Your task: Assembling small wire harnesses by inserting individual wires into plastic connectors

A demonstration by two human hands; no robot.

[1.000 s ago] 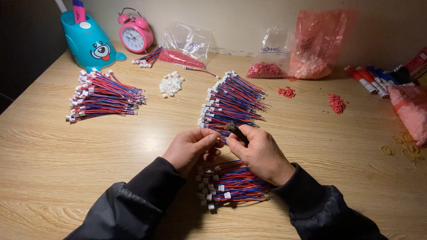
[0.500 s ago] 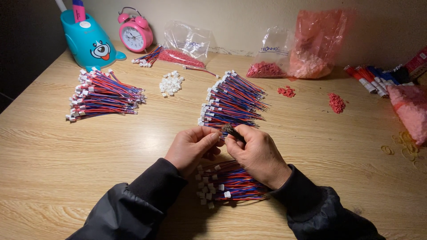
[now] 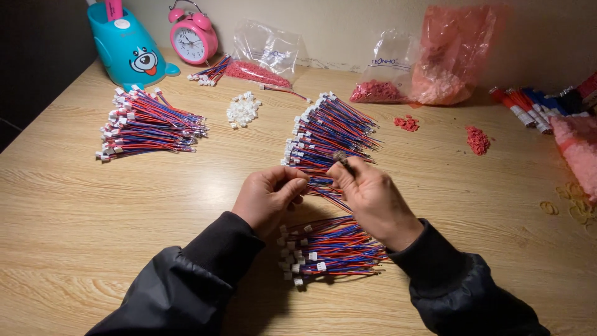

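We see our two bare hands, the left hand (image 3: 268, 198) and the right hand (image 3: 372, 198), with no rings, gloves or watch. Both arms wear a dark, almost black jacket of slightly shiny, creased cloth, its plain cuffs closing at the wrists, toward six o'clock.

Warm, dim light from above — sharp centre, dark corners, soft shadows.

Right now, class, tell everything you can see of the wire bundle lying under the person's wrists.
The wire bundle is a loose sheaf of thin red and blue leads, plastic-coated by their look, with small white connectors at the left ends. It lies flat on the wooden table, running left to right, nearest the camera. The right hand hangs over it; contact cannot be told.
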